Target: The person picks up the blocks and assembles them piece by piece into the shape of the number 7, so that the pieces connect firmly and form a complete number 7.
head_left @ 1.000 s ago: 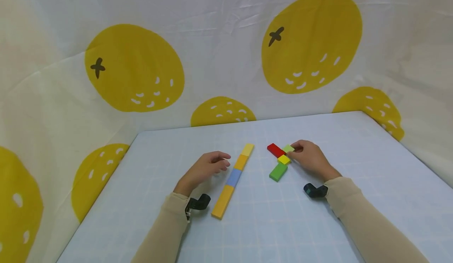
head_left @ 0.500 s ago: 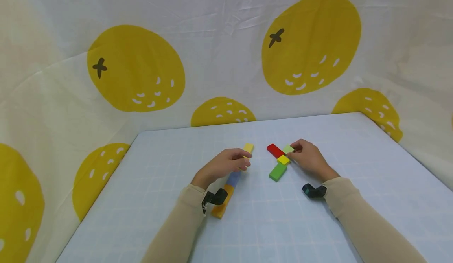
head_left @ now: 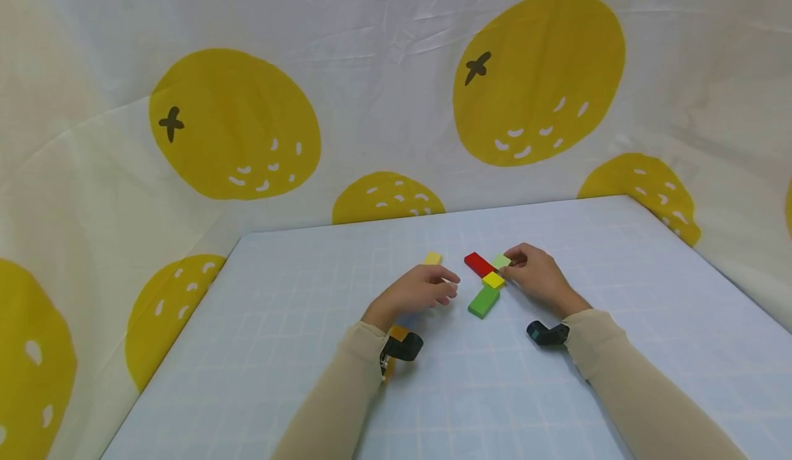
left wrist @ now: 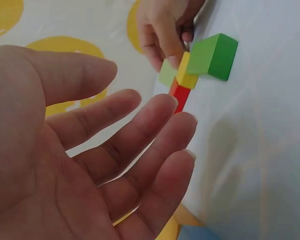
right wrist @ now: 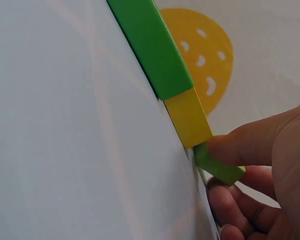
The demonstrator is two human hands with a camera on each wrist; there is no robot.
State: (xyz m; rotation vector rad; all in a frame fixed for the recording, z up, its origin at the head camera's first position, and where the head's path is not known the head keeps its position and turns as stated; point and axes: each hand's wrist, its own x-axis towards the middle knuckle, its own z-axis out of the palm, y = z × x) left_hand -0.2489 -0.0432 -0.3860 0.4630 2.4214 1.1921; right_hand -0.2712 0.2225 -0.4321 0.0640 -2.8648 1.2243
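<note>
My right hand (head_left: pixel 540 280) pinches a light green block (right wrist: pixel 222 167) between thumb and fingers on the table. That block touches a small yellow block (head_left: pixel 493 280), beside a red block (head_left: pixel 479 265). A longer green block (head_left: pixel 484 302) adjoins the yellow one on the near side. My left hand (head_left: pixel 416 293) is held over a row of blocks, fingers loosely spread and holding nothing. It hides most of this row; the pale yellow block (head_left: pixel 433 258) at the far end shows, and an orange block (head_left: pixel 399 333) peeks out by the wrist.
A pale checked cloth covers the table (head_left: pixel 297 322). Behind it hangs a white curtain (head_left: pixel 386 102) printed with big yellow fruit. Each wrist carries a small black camera, such as the left camera (head_left: pixel 405 347).
My left hand has moved to the right, from beside the row to over it, toward the green block. The right hand stays on the light green block, nearly unmoved.
</note>
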